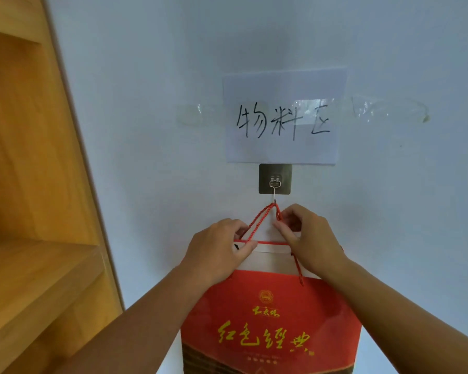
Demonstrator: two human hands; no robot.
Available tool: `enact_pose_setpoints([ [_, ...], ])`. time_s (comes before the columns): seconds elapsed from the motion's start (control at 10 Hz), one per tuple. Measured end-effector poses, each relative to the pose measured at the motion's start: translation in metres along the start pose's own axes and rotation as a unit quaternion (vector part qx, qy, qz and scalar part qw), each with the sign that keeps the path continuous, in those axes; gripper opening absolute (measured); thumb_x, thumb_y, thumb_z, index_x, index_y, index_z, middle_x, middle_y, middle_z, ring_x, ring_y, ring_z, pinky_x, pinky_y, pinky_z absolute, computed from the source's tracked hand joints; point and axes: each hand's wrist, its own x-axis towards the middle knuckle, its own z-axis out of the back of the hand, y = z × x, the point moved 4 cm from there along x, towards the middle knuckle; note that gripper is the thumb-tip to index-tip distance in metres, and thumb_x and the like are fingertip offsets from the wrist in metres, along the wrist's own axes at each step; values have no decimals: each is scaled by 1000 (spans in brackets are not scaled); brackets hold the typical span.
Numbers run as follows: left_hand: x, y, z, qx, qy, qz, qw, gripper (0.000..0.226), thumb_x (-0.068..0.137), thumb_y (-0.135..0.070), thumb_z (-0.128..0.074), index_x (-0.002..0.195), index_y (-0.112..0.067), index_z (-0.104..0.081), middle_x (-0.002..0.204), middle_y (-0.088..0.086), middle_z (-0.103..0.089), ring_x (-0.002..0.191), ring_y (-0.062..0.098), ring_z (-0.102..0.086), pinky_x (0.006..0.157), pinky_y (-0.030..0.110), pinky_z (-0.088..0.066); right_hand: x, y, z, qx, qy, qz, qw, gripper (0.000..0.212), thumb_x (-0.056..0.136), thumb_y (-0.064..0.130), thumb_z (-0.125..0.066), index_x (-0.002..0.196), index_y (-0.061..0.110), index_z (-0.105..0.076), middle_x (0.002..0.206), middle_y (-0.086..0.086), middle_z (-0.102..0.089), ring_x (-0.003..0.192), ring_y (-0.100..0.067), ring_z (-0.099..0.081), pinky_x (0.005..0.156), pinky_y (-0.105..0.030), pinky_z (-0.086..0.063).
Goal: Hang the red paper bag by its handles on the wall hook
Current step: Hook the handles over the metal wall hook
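A red paper bag with gold lettering hangs flat against the white wall, its white inner rim showing at the top. Its red cord handles run up to a point at the tip of a small metal wall hook on a grey adhesive plate. My left hand grips the left cord strands and the bag's top edge. My right hand pinches the right cord strands just below the hook. One loose cord end dangles under my right hand.
A white paper sign with handwritten black characters is taped just above the hook. Strips of clear tape stick to the wall on both sides. A wooden shelf unit stands close on the left.
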Motion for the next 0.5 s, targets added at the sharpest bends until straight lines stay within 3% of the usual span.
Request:
enact_pose_setpoints([
  [0.2,-46,2,17,22,-46,8,999,31,95,-47,-63,121,-31,-63,116,-11,-69,99,6,-63,77,15,-43,-22,-1,1,0,14,7,1000,35,99,31,-69,129,15,-64,114,-2,-72,101,-14,-67,96,-39,-59],
  [0.3,-70,2,28,34,-56,1,998,28,96,-46,-61,119,-31,-63,116,-12,-68,101,6,-63,81,19,-47,-36,5,12,-4,4,4,1000,44,97,29,-70,137,14,-59,133,-7,-65,115,-17,-61,102,-35,-50],
  [0.5,-125,1,49,14,-56,-1,998,29,96,-44,-60,122,-31,-60,121,-10,-67,105,8,-62,87,22,-47,-86,49,75,56,-81,13,995,28,99,21,-69,126,14,-65,126,-3,-69,111,-19,-67,105,-42,-55],
])
